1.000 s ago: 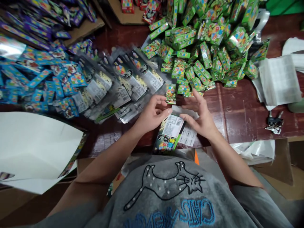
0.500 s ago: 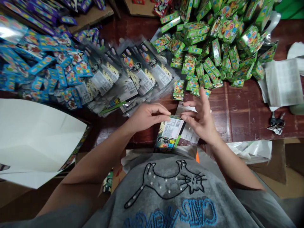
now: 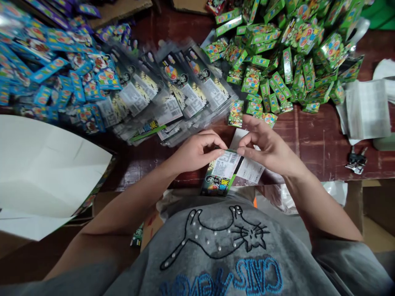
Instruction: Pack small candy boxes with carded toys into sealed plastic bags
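Between my hands at the table's front edge is a dark printed candy packet (image 3: 219, 174) with a white label and green and yellow print. My left hand (image 3: 200, 152) pinches its top edge at the left corner, thumb on the near side. On the right corner of that edge, my right hand (image 3: 265, 146) is closed with thumb and index finger, its other fingers curled above. A white printed sticker sheet (image 3: 251, 169) lies on the table beneath the packet and right hand. One small green box (image 3: 235, 113) stands just beyond my right fingertips.
Flat clear-wrapped packets (image 3: 191, 96) lie fanned out ahead. Blue boxes (image 3: 64, 82) are heaped on the left, green boxes (image 3: 286, 78) on the right. Keys (image 3: 356, 160) and a stack of white sheets (image 3: 367, 109) sit at far right. A white-lined carton (image 3: 52, 168) stands at left.
My right hand's fingers have come down from spread to curled, and its thumb and index now meet at the packet's edge. The left hand keeps its pinch. The view has shifted slightly.
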The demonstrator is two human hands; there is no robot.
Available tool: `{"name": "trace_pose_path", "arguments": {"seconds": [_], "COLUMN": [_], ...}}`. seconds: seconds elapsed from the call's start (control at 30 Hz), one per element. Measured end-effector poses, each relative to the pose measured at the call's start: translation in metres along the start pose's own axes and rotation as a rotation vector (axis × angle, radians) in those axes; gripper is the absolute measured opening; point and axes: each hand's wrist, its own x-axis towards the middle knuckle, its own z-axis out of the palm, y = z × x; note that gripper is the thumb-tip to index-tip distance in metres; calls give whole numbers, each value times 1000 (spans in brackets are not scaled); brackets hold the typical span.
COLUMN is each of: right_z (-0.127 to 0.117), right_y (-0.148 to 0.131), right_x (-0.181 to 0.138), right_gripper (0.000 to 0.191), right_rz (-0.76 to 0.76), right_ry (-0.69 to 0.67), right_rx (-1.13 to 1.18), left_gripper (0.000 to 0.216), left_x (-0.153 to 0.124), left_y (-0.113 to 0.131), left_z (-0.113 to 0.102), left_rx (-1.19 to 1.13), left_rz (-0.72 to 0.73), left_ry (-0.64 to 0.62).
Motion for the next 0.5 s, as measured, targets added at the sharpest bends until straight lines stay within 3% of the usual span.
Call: {"name": "trace_pose_path", "arguments": {"seconds": [0.13, 0.27, 0.4, 0.5], "right_z": [8, 13, 19, 31], "right_y": [6, 16, 25, 31], "right_x": [10, 16, 11, 3], "right_gripper": [80, 90, 92, 78], "right_rz": [56, -7, -173, -300], "right_ry": [-54, -62, 91, 218], "right_rx": [9, -104, -354, -597], "left_gripper": [6, 9, 12, 13], "left_x": [0, 1, 0, -2], "left_y": [1, 2, 0, -2], "left_z": [1, 1, 1, 2], "left_rx": [-29, -69, -145, -209], "left_rz": [-38, -96, -158, -188], "left_ry": [21, 27, 44, 39]}}
